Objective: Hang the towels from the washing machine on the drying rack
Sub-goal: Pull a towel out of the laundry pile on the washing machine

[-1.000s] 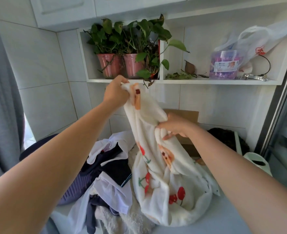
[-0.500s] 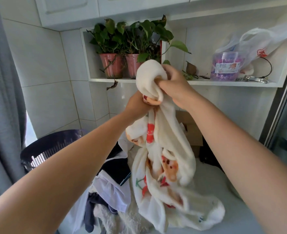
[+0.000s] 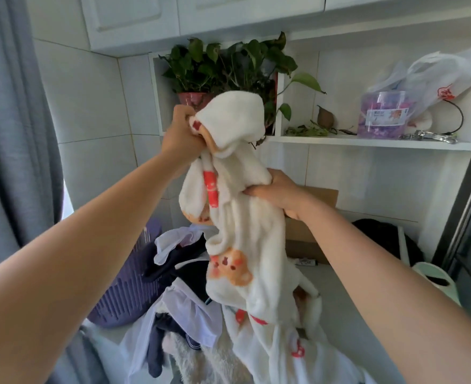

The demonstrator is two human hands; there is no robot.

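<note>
While the towel (image 3: pixel 242 234) is hanging mid-frame over the clothes pile (image 3: pixel 184 322), the hands are swapping. The left hand (image 3: pixel 180 135) is now gripping the top bunch at 11 o'clock, fingers curled tight. The right hand (image 3: pixel 280 194), topmost half a second ago, is clutching a lower fold at 3 o'clock. The tail is trailing at 5 o'clock. Likely hand-over-hand hauling; the rack isn't showing.

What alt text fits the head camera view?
A person holds up a white bear-print towel over a laundry pile, left hand gripping its bunched top, right hand gripping lower. Potted plants stand on a shelf behind.
</note>
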